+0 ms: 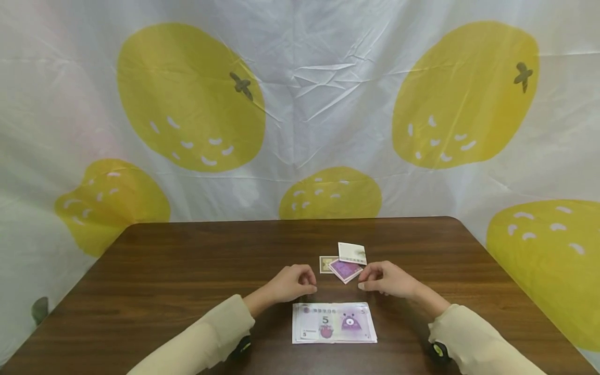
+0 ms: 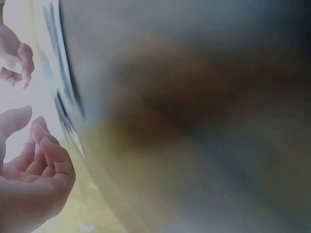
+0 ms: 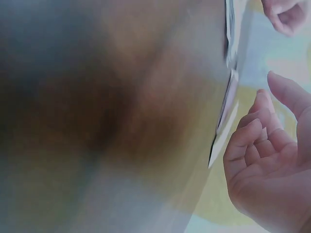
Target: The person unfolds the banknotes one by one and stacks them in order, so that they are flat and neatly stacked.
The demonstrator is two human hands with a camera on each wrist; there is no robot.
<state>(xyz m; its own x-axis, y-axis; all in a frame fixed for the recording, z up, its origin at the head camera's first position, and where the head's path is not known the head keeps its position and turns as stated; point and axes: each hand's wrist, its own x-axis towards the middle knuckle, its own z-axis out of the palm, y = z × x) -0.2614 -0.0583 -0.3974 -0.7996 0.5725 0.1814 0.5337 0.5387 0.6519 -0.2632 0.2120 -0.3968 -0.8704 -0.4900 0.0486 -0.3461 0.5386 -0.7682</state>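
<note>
A stack of play banknotes (image 1: 311,311) lies flat near me, its top note pale purple with a 5 and a one-eyed monster. Farther off, three smaller paper pieces overlap: a tan-bordered one (image 1: 324,265), a purple one (image 1: 345,271) turned at an angle, and a whitish one (image 1: 351,251) on the far side. My left hand (image 1: 291,284) hovers beyond the stack's left part, its fingers loosely bent around nothing. On the other side, my right hand (image 1: 390,279) is just right of the purple piece, fingers relaxed; both wrist views show bare fingers and thumbs apart.
The brown wooden table (image 1: 197,260) has rounded far corners. Right behind its far edge hangs a white cloth (image 1: 323,130) printed with big yellow fruit. Dark wrist devices (image 1: 439,351) sit under the sleeves. Much of both wrist views is a close, blurred surface.
</note>
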